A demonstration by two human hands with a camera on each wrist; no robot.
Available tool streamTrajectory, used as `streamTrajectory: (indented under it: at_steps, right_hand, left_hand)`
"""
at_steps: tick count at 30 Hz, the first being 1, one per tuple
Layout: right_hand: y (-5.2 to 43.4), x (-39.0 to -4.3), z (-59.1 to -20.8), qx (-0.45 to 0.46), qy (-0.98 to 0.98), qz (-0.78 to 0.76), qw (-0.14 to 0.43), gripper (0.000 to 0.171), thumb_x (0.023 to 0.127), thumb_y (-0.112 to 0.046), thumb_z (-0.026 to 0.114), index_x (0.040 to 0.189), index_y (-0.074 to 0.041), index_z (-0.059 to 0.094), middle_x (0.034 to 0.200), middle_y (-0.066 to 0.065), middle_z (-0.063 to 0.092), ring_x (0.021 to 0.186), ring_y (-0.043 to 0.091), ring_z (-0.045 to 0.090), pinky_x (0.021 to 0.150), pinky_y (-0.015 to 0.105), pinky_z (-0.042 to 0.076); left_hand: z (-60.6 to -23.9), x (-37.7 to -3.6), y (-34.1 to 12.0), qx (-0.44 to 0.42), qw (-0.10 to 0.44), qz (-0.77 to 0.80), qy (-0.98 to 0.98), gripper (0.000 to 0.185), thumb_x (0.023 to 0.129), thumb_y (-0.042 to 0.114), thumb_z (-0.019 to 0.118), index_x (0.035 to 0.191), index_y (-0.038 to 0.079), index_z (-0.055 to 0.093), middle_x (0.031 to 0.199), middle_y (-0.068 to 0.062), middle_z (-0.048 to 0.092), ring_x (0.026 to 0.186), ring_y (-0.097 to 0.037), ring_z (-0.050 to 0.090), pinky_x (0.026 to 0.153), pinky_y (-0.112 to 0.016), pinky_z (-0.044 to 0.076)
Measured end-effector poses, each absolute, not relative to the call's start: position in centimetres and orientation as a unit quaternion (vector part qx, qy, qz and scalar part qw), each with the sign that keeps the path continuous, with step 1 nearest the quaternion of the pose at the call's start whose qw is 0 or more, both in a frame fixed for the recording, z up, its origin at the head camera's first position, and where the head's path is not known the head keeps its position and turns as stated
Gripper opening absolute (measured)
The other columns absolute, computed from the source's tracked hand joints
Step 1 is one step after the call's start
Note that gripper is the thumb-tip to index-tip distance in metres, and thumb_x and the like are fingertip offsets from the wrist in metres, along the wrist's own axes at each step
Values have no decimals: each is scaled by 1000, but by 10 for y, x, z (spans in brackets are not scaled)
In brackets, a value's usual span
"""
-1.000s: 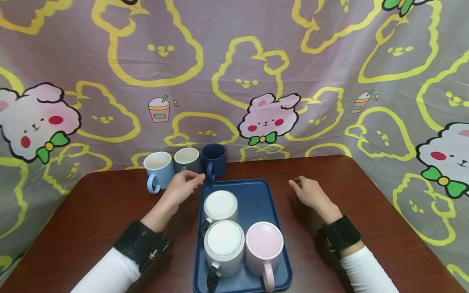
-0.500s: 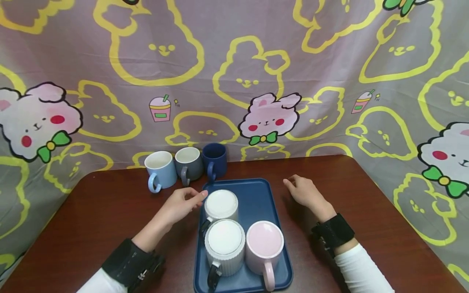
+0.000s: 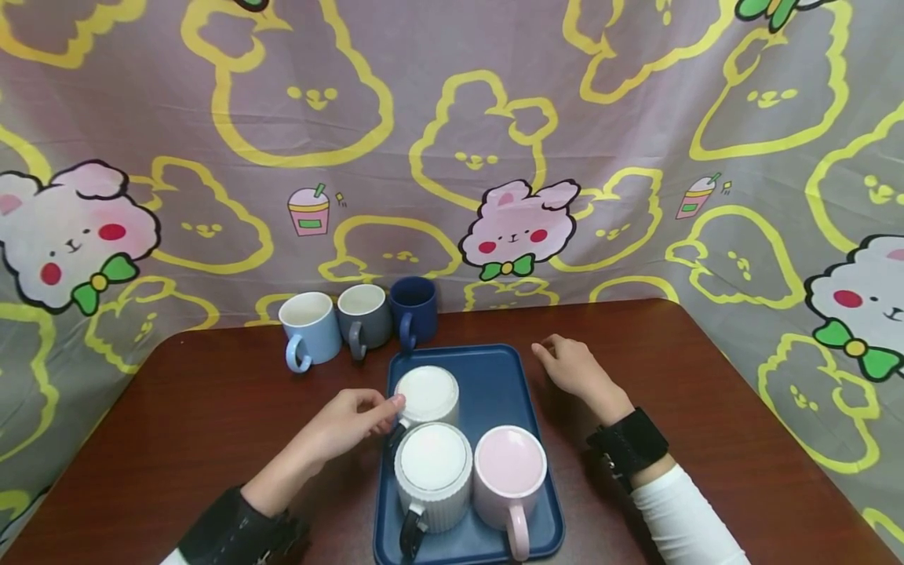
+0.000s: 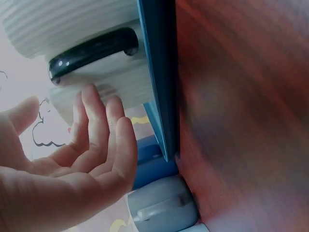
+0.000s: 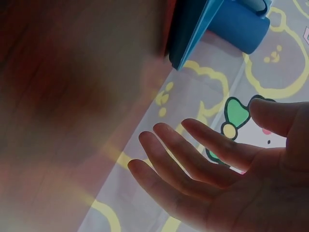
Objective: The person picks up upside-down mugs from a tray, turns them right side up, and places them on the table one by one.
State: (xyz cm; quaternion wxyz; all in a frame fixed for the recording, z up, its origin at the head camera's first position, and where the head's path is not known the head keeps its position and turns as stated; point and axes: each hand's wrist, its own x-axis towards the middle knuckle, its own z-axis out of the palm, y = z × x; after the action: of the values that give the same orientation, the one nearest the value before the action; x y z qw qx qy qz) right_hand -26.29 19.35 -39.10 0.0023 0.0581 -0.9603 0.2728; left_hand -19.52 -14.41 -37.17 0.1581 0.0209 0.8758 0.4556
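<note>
Brown tabletop: open left hand nears far white ribbed mug; hook its black handle squarely; right hand relaxed.

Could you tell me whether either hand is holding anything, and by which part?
Nothing is held: the left hand is open beside the white mug, the right hand open too.

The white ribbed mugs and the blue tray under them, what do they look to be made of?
The white ribbed mugs look like matte ceramic with fluted walls; the black handle shines like glaze. The blue tray seems to be moulded plastic, going by its even matte colour, thin raised rim and rounded corners, though coated metal is possible.
</note>
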Motion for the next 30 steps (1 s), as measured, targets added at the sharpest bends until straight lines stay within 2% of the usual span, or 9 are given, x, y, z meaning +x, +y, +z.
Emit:
streamTrajectory:
  at_steps: [10,16,21,30]
  right_hand:
    - [182,-264,-389,60,-960,272,1,47,99,-34,46,124,5,54,119,23,61,108,35,60,90,49,50]
    - [176,-264,-390,65,-959,276,0,47,99,-35,46,125,4,55,119,21,62,108,34,60,90,48,50]
    - [170,-264,-391,70,-957,280,1,46,99,-35,47,124,3,56,117,20,63,106,33,61,90,47,51]
    - [159,-264,-390,73,-956,286,-6,46,98,-36,48,124,2,57,118,19,62,106,32,60,91,46,51]
  left_hand:
    - [-374,-185,-142,64,202,434,876,43,89,49,59,91,8,73,74,-6,59,72,-19,53,61,-29,42]
    - [-377,-182,-139,53,202,436,876,39,89,45,61,87,8,73,76,-4,60,73,-16,53,62,-28,42]
    - [-379,-180,-138,46,202,451,868,28,90,33,64,89,7,73,83,-2,63,78,-15,54,66,-28,45]
    - [-379,-177,-137,48,186,479,857,18,89,21,65,87,3,70,78,-2,60,78,-15,52,67,-29,47]
